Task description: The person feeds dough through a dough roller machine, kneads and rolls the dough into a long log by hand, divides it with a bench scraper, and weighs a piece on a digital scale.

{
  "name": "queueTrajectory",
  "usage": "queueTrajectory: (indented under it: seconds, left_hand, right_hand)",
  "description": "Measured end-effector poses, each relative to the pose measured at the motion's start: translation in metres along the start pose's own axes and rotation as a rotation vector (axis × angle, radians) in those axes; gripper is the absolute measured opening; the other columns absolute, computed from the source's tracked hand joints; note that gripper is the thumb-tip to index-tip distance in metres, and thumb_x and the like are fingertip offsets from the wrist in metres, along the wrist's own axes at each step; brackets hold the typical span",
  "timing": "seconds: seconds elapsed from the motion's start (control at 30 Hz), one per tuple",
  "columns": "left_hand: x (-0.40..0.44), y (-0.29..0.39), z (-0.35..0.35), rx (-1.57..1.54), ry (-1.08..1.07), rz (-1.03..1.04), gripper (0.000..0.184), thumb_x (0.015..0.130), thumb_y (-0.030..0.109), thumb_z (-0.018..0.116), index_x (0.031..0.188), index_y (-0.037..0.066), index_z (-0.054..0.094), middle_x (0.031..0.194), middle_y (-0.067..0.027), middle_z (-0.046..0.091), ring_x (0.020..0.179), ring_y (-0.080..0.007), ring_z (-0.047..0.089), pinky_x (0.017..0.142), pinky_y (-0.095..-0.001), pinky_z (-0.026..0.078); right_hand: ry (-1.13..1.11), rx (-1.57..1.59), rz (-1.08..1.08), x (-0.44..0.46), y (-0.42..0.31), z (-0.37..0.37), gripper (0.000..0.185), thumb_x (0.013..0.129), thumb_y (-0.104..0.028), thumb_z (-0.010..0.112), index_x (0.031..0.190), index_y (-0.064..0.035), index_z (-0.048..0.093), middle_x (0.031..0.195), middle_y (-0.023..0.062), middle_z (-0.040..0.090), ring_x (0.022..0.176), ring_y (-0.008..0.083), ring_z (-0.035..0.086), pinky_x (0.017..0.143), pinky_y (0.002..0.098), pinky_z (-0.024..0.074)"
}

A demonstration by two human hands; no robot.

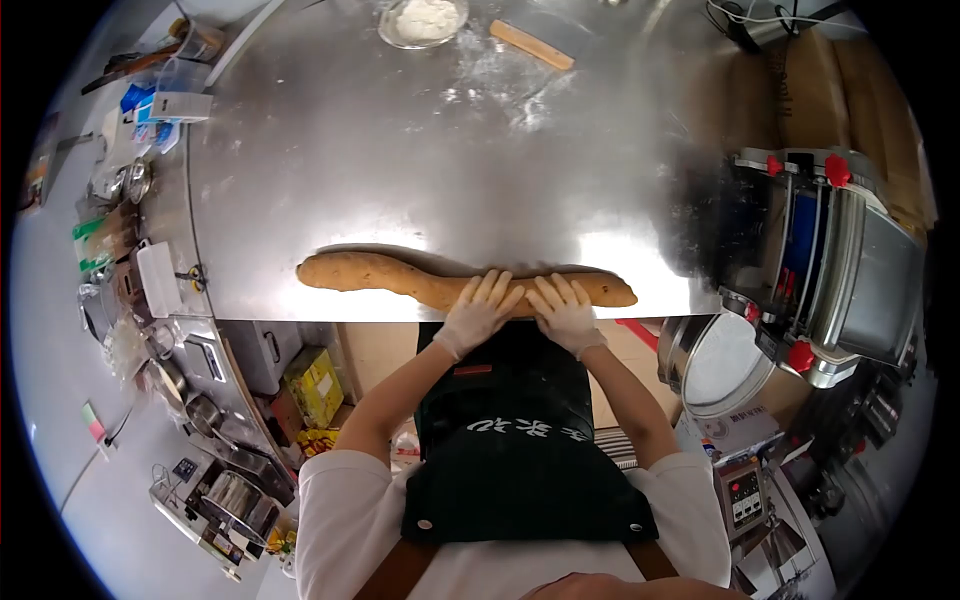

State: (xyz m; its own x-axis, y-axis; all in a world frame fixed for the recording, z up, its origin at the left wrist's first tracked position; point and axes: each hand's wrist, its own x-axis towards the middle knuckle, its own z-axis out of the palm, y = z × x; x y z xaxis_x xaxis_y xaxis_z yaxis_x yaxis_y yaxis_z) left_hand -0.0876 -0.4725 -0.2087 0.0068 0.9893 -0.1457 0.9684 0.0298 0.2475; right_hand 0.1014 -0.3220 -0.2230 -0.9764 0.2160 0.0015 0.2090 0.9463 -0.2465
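Note:
A long brown log of dough (370,272) lies crosswise along the front edge of the steel table (400,160). It is thicker toward its left end and narrower where my hands are. My left hand (479,312), in a thin translucent glove, rests flat on the dough near its middle with the fingers stretched out. Just to the right, my gloved right hand (563,312) lies on the dough too, fingers extended and pointing away from me. The palms press at the near side of the log, and a short stretch of dough shows between the two hands.
A bowl of white flour (424,20) and a wooden-handled scraper (532,45) sit at the far side, near scattered flour. On the right stands a dough-rolling machine (850,270) with red knobs. Scissors (190,274) and a white container (160,277) lie at left.

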Motion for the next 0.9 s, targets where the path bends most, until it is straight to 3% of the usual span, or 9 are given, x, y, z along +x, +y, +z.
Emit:
queueTrajectory:
  seconds: [0.17, 0.3, 0.4, 0.43, 0.47, 0.5, 0.6, 0.77, 0.9]
  left_hand:
    - [-0.004, -0.031, -0.039, -0.682, 0.15, -0.138, 0.087, 0.079, 0.041, 0.08, 0.148, 0.006, 0.042, 0.152, -0.0194, 0.044, 0.139, -0.0387, 0.043, 0.115, -0.0503, 0.036]
    - [-0.026, -0.165, -0.101, -0.15, -0.072, -0.008, 0.1, 0.072, 0.046, 0.083, 0.152, 0.005, 0.038, 0.156, -0.0196, 0.04, 0.144, -0.039, 0.038, 0.118, -0.0501, 0.033]
    - [-0.066, -0.223, -0.086, -0.098, -0.265, 0.047, 0.103, 0.072, 0.051, 0.079, 0.154, 0.007, 0.035, 0.159, -0.017, 0.038, 0.149, -0.0352, 0.033, 0.121, -0.049, 0.03]
    - [-0.077, -0.222, -0.082, -0.164, -0.183, 0.048, 0.104, 0.072, 0.053, 0.078, 0.155, 0.007, 0.035, 0.16, -0.0161, 0.037, 0.15, -0.0339, 0.032, 0.122, -0.0486, 0.029]
    - [-0.087, -0.217, -0.075, -0.259, 0.018, 0.052, 0.097, 0.069, 0.045, 0.082, 0.149, 0.006, 0.043, 0.15, -0.0147, 0.05, 0.141, -0.0326, 0.046, 0.116, -0.045, 0.038]
    - [-0.092, -0.207, -0.077, -0.293, 0.048, -0.016, 0.083, 0.073, 0.028, 0.082, 0.145, 0.005, 0.047, 0.142, -0.0144, 0.057, 0.13, -0.0321, 0.057, 0.109, -0.0436, 0.046]
    - [-0.135, -0.173, -0.034, 0.026, 0.088, -0.086, 0.064, 0.086, 0.02, 0.066, 0.145, 0.007, 0.046, 0.145, -0.0111, 0.053, 0.134, -0.0269, 0.05, 0.113, -0.0408, 0.038]
    - [-0.153, -0.154, -0.014, 0.11, 0.079, -0.154, 0.067, 0.092, 0.032, 0.063, 0.148, 0.004, 0.04, 0.153, -0.0134, 0.044, 0.142, -0.0275, 0.042, 0.116, -0.043, 0.034]
    - [-0.148, -0.173, -0.068, 0.008, -0.024, -0.13, 0.094, 0.079, 0.05, 0.076, 0.151, 0.004, 0.036, 0.148, -0.0143, 0.045, 0.141, -0.0303, 0.04, 0.116, -0.0442, 0.034]
  right_hand:
    - [0.053, 0.146, 0.219, 0.036, -0.034, -0.034, 0.075, 0.08, -0.047, 0.076, 0.141, -0.0093, 0.052, 0.147, 0.0123, 0.05, 0.138, 0.033, 0.044, 0.111, 0.0539, 0.0351]
    - [-0.117, 0.324, 0.173, 0.137, -0.098, -0.021, 0.09, 0.073, -0.053, 0.08, 0.141, -0.0027, 0.051, 0.125, 0.0138, 0.061, 0.119, 0.0315, 0.056, 0.099, 0.0459, 0.0443]
    - [-0.23, 0.379, 0.188, 0.2, -0.143, 0.004, 0.09, 0.072, -0.055, 0.081, 0.138, -0.0019, 0.054, 0.109, 0.0111, 0.064, 0.104, 0.0282, 0.06, 0.089, 0.0403, 0.049]
    - [-0.218, 0.338, 0.196, 0.21, -0.154, 0.005, 0.089, 0.071, -0.056, 0.081, 0.137, -0.0019, 0.055, 0.105, 0.0103, 0.063, 0.099, 0.0271, 0.061, 0.086, 0.039, 0.05]
    - [-0.206, 0.299, 0.202, 0.213, -0.162, 0.003, 0.089, 0.071, -0.057, 0.081, 0.136, -0.0019, 0.056, 0.101, 0.0094, 0.063, 0.094, 0.0261, 0.062, 0.084, 0.0377, 0.0509]
    - [-0.172, 0.298, 0.202, 0.208, -0.168, -0.004, 0.07, 0.08, -0.045, 0.076, 0.134, -0.0049, 0.057, 0.101, 0.0086, 0.063, 0.093, 0.0251, 0.062, 0.083, 0.0368, 0.0508]
    - [-0.114, -0.009, 0.085, 0.183, -0.185, 0.023, 0.051, 0.089, -0.029, 0.063, 0.136, -0.009, 0.056, 0.102, 0.0087, 0.063, 0.093, 0.0248, 0.061, 0.083, 0.0378, 0.0503]
    - [0.005, -0.091, 0.005, 0.172, -0.191, 0.034, 0.047, 0.093, -0.025, 0.054, 0.138, -0.0108, 0.053, 0.107, 0.0104, 0.061, 0.096, 0.0256, 0.06, 0.087, 0.0399, 0.049]
    - [-0.169, 0.124, 0.123, 0.156, -0.167, -0.035, 0.082, 0.072, -0.04, 0.084, 0.141, -0.0134, 0.05, 0.127, 0.011, 0.055, 0.119, 0.0325, 0.055, 0.098, 0.0478, 0.0441]
